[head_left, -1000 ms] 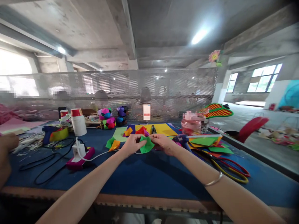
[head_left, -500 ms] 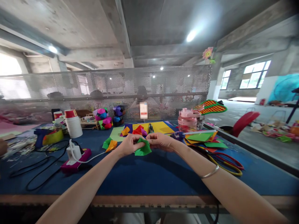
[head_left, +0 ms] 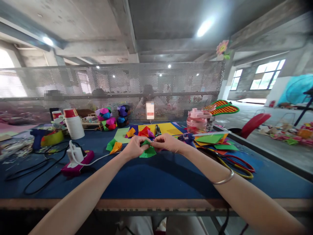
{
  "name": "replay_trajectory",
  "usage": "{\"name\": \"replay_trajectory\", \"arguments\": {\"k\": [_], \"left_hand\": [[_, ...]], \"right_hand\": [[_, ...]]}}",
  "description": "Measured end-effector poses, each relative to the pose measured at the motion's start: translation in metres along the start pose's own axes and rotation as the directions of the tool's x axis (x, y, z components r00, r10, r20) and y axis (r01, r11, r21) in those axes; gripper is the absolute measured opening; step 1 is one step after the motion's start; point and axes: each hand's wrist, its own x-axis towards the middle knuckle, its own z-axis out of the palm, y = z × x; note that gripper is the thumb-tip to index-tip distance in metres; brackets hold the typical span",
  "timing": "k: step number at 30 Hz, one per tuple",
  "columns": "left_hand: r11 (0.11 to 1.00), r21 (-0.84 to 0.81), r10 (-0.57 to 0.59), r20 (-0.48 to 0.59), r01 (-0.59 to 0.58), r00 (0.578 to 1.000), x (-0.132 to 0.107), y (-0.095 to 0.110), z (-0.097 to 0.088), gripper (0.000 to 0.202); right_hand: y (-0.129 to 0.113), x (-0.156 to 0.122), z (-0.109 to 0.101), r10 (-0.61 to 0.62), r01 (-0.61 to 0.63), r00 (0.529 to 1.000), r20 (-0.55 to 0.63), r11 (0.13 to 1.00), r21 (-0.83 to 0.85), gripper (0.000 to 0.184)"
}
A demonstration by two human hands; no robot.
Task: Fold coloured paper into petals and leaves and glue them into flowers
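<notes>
Both my hands meet above the blue table and pinch a folded green paper piece. My left hand grips its left upper edge with closed fingers. My right hand pinches the right upper edge, and a metal bangle sits on that forearm. Just beyond the hands lie folded red, orange and purple paper pieces on yellow and green sheets. A green and an orange folded piece rest to the left.
A white charger on a magenta power strip with black cables lies at left. White cups, paper balls, a pink bottle, coloured sheets, hoops and a perforated metal screen surround the work area.
The view has shifted slightly right. My hands keep working the green piece and have drawn closer together on its top edge. The other person's hand at far left has left the view.
</notes>
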Motion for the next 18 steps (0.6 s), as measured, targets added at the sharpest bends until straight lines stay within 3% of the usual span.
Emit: {"name": "replay_trajectory", "arguments": {"k": [4, 8, 13, 18], "left_hand": [[1.0, 0.012, -0.026, 0.005, 0.026, 1.0, 0.0, 0.0, 0.002, 0.017], [0.996, 0.018, -0.083, -0.007, 0.084, 0.996, 0.0, -0.003, 0.003, 0.015], [0.992, 0.013, -0.125, -0.05, 0.126, 0.991, 0.001, -0.009, 0.004, 0.009], [0.994, -0.003, -0.106, -0.015, 0.106, 0.994, 0.001, -0.01, 0.004, 0.01]], "right_hand": [[0.001, -0.001, 0.001, -0.109, 0.101, 0.994, -0.01, 0.954, -0.282, 0.049], [0.001, -0.001, 0.009, -0.231, 0.167, 0.971, -0.057, 0.833, -0.528, 0.042], [0.005, 0.002, 0.022, -0.373, 0.224, 0.925, -0.065, 0.676, -0.702, 0.024], [0.008, 0.002, 0.026, -0.387, 0.2, 0.922, -0.023, 0.525, -0.827, 0.018]]}}
